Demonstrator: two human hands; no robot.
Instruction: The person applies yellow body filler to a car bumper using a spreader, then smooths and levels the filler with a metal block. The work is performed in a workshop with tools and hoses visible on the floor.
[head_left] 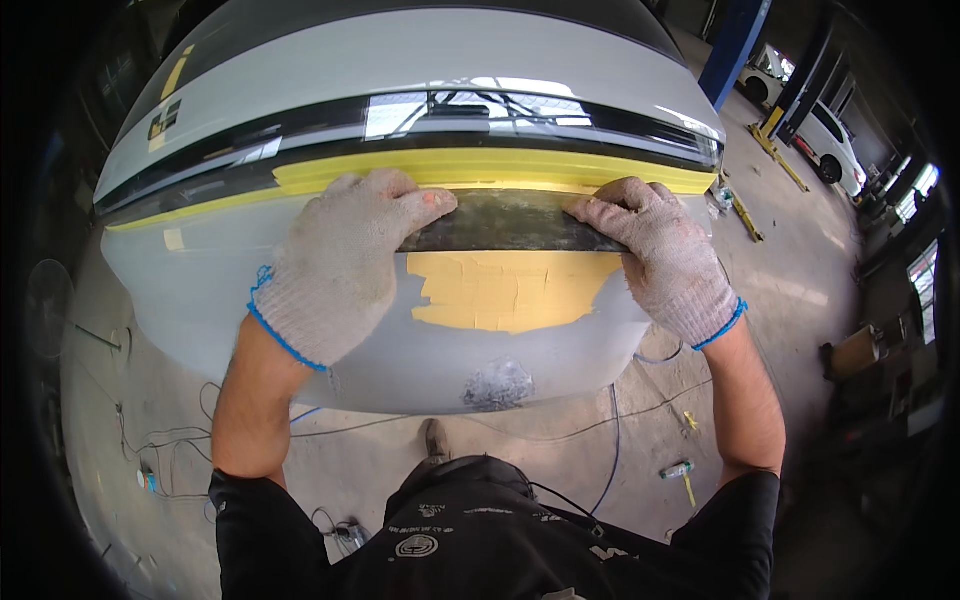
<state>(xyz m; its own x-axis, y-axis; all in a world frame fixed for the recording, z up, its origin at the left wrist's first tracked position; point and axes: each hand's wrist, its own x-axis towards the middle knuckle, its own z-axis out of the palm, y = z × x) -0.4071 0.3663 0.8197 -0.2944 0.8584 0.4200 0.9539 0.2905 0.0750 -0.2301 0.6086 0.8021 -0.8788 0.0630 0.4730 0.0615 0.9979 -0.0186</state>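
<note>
My gloved left hand and my gloved right hand grip a wide, dark, smeared spreader blade from its two ends. Both thumbs press on its near face, and the other fingers curl over its upper edge, partly hidden. The blade lies along the rear of a light grey car, just below a strip of yellow masking tape. Under its lower edge shows a patch of yellowish body filler with ragged sides and fine ridges. Lower on the bumper is a rough, scuffed spot.
Cables and a hose run across the concrete floor around my feet. A small tool lies at the lower right. Beyond the car stand a blue lift post and a white car.
</note>
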